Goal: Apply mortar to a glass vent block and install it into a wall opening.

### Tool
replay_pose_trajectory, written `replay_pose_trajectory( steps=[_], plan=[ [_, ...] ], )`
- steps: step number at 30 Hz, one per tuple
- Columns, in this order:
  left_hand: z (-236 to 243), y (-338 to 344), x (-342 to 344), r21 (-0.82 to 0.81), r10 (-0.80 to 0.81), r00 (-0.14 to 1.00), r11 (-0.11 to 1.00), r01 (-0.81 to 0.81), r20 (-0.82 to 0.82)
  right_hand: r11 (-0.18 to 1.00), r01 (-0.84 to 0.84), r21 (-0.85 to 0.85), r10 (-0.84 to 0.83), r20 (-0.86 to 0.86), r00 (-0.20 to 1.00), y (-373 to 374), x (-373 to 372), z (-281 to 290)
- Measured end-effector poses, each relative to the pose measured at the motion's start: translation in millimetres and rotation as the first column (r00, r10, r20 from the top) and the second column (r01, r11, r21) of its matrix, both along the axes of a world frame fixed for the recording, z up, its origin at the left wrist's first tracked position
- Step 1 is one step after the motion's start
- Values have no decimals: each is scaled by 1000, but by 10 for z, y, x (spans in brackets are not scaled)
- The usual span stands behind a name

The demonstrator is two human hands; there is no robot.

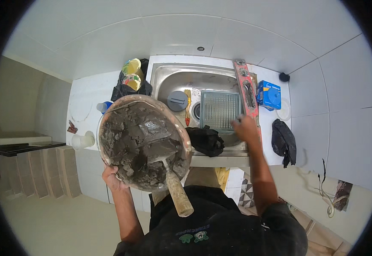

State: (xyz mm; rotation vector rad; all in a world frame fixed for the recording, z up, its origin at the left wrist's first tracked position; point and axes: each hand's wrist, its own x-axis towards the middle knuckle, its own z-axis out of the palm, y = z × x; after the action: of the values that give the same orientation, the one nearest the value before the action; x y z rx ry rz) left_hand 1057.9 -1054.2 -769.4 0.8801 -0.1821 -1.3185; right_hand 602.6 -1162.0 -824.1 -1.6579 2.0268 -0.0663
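My left hand (113, 176) grips the rim of a worn bucket (186, 153) of wet grey mortar (122, 141). A trowel (176, 194) rests in it, its wooden handle over the near rim. My right hand (245, 128) has curled fingers at the right side of a ribbed glass block (218, 109) in the steel sink (171, 79); what they hold is unclear. Beside that hand a long red level (244, 79) lies along the sink's right side. The sink also holds a round grey lid (176, 100), a brush (187, 112) and black plastic (205, 141).
On the white counter (83, 94) are yellow cups (132, 68) in a black bag, a translucent cup (83, 141) and a blue bottle (103, 106). Rightward sit a blue box (269, 94) and another black bag (283, 141). Stairs (41, 170) are left; loose wires (324, 192) protrude lower right.
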Motion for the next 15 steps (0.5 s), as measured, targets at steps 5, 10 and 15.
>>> replay_pose_trajectory(
  steps=[5, 10, 15],
  plan=[
    [250, -16, -162, -24, 16, 999, 1000, -18, -47, 938, 57, -341, -122, -172, 978, 163, 295, -534],
    [411, -112, -299, -8, -24, 986, 1000, 26, 165, 913, 345, -217, -355, -10, 935, 37, 237, -554],
    [556, -88, -386, 45, 7, 953, 999, -22, 303, 868, 493, -66, -488, 78, 869, -100, 264, -490]
  ],
)
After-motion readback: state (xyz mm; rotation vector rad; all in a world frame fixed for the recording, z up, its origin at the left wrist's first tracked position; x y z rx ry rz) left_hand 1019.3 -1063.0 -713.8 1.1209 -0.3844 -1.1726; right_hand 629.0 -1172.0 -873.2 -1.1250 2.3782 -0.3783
